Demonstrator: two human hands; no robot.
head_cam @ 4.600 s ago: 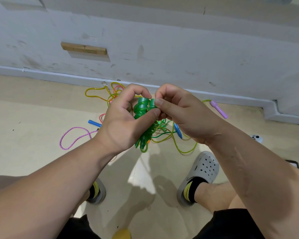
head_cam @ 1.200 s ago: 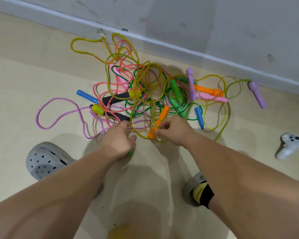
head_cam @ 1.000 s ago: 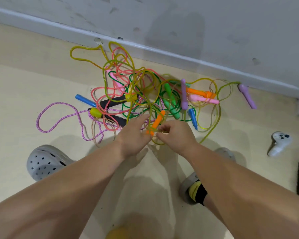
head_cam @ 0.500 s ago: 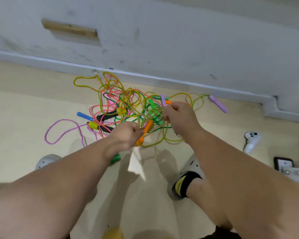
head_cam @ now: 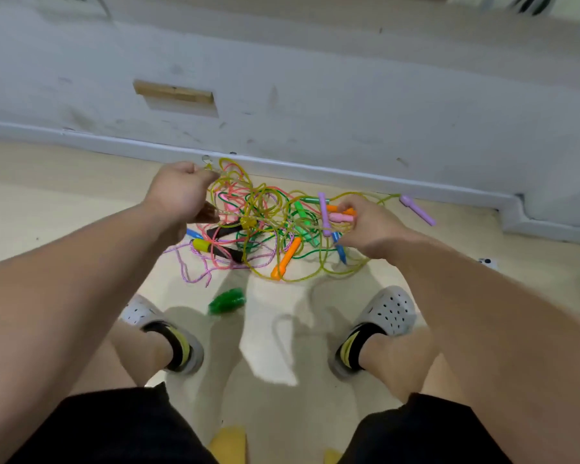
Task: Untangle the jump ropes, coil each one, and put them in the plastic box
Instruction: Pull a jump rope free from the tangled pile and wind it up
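Note:
A tangle of coloured jump ropes (head_cam: 265,226) lies on the floor by the wall, with yellow, pink, green and purple cords and several handles. My left hand (head_cam: 178,192) grips a yellow cord at the tangle's left top and holds it up. My right hand (head_cam: 369,229) pinches cords on the right side, beside a pink handle (head_cam: 340,217) and a purple handle (head_cam: 323,214). An orange handle (head_cam: 287,257) lies at the front. A coiled green rope (head_cam: 226,301) lies on the floor between my feet. The plastic box is not in view.
The grey wall and its baseboard (head_cam: 315,170) run just behind the tangle. A loose purple handle (head_cam: 417,211) lies to the right. My two grey clogs (head_cam: 385,316) stand on the beige floor. A white controller (head_cam: 488,261) shows at the right edge.
The green rope was coiled in both hands, then set on the floor. Both hands went into the tangle and have now pulled apart, the left lifting a yellow cord, the right moving right.

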